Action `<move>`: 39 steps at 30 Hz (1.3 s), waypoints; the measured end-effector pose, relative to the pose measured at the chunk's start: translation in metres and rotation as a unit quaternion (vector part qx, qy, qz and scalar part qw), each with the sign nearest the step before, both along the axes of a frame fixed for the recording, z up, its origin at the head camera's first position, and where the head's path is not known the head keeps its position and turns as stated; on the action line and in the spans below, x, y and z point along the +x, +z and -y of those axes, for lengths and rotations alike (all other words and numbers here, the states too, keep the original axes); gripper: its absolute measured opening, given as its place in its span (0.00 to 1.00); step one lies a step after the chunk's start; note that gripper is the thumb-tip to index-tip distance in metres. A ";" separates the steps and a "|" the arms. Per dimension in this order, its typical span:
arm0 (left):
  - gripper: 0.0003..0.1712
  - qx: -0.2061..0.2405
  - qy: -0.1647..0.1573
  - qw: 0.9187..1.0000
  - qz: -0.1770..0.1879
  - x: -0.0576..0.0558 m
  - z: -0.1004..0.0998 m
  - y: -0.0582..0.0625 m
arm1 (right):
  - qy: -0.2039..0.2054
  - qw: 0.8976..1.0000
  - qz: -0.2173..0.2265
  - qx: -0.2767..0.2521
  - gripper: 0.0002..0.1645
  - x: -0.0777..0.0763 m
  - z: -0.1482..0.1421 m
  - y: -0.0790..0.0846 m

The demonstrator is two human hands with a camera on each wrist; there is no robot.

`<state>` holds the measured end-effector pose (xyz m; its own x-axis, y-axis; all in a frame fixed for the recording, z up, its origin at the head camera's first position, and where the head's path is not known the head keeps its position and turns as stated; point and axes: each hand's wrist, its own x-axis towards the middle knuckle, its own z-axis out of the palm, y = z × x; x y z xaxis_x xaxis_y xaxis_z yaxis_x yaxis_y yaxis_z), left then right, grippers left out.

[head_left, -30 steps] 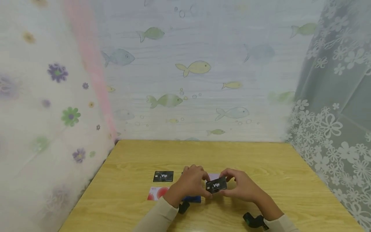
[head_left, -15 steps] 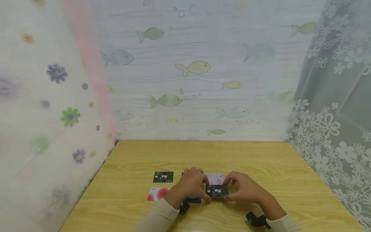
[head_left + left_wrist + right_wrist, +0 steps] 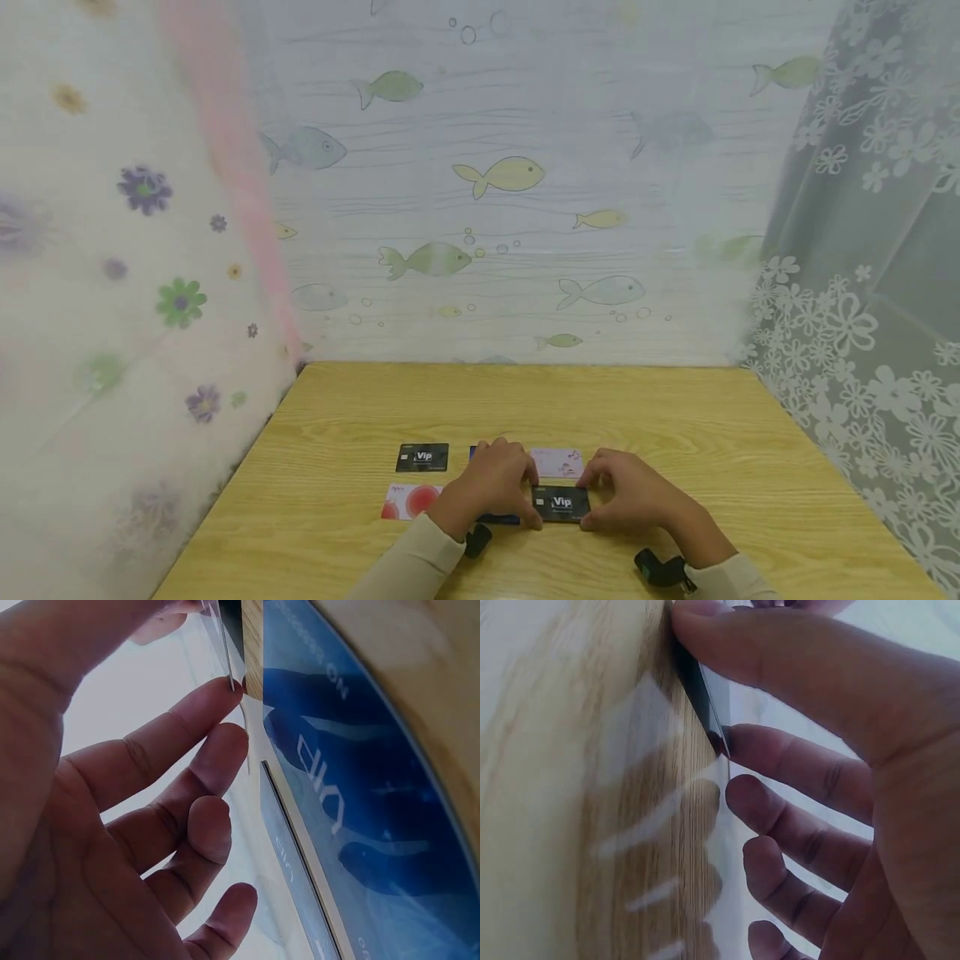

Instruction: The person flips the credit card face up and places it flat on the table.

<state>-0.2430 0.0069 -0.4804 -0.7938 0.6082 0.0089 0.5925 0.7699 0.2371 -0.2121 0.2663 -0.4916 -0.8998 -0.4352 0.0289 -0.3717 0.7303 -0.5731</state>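
A black card marked "Vip" (image 3: 561,504) lies low at the table between both hands, its chip side up. My left hand (image 3: 495,483) pinches its left side, thumb at the near corner and index finger at the far one. At the right side, my right hand (image 3: 637,496) grips the card the same way. The right wrist view shows the thumb and index finger on the edges of the dark card (image 3: 694,682), other fingers loosely bent. Under my left hand lies a blue card (image 3: 375,780), mostly hidden in the head view.
Behind the held card lies a pale pink card (image 3: 557,462). Further left are another black Vip card (image 3: 422,457) and a white card with red circles (image 3: 412,502). The wooden table (image 3: 525,400) meets a fish-patterned curtain (image 3: 480,292) at the back.
The black Vip card, tilted and raised a second ago, has come down flat and nearer to me, in front of the pale pink card. Both hands have moved with it.
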 end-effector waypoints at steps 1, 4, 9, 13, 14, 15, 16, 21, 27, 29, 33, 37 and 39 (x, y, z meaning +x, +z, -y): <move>0.27 0.002 0.000 1.000 0.000 0.000 0.000 0.000 | 0.000 1.000 0.000 0.002 0.26 0.000 0.000 0.000; 0.27 0.010 0.000 1.000 0.003 0.000 0.000 -0.001 | -0.002 1.000 0.001 0.006 0.25 0.000 -0.001 0.000; 0.26 0.019 0.007 0.999 0.032 0.001 0.000 0.002 | -0.003 1.000 -0.007 0.012 0.25 0.001 -0.001 -0.002; 0.26 0.020 0.013 0.999 0.042 0.001 0.000 0.003 | -0.001 1.000 -0.019 0.016 0.26 0.000 0.000 -0.004; 0.26 0.020 0.013 0.999 0.041 0.001 0.000 0.002 | 0.000 1.000 -0.021 0.017 0.26 0.000 0.000 -0.004; 0.26 0.020 0.013 0.999 0.040 0.001 0.000 0.002 | 0.001 1.000 -0.024 0.018 0.26 0.000 0.000 -0.004; 0.26 0.021 0.013 0.999 0.040 0.001 0.001 0.002 | 0.001 1.000 -0.024 0.018 0.26 -0.001 0.000 -0.004; 0.25 0.019 0.011 0.999 0.036 0.002 0.003 0.002 | 0.000 0.999 -0.026 0.020 0.25 -0.001 0.001 -0.005; 0.24 0.012 0.006 1.000 0.022 0.003 0.004 0.002 | -0.003 1.000 -0.023 0.021 0.24 0.000 0.002 -0.004; 0.24 0.009 0.006 1.000 0.018 0.002 0.004 0.002 | -0.005 1.000 -0.022 0.020 0.25 0.000 0.002 -0.003; 0.23 0.007 0.004 1.000 0.016 0.002 0.004 0.001 | -0.003 1.000 -0.012 0.014 0.25 0.000 0.001 -0.005; 0.22 0.014 -0.003 1.000 0.023 0.001 0.004 0.000 | -0.002 1.000 0.001 0.015 0.24 -0.001 -0.001 -0.008; 0.24 0.018 -0.009 1.000 0.023 0.001 0.006 -0.002 | 0.000 1.000 0.006 0.018 0.25 0.000 -0.002 -0.009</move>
<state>-0.2420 0.0013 -0.4825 -0.7827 0.6223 -0.0048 0.5941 0.7495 0.2920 -0.2126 0.2684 -0.5002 -0.8998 -0.4362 0.0023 -0.3654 0.7509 -0.5501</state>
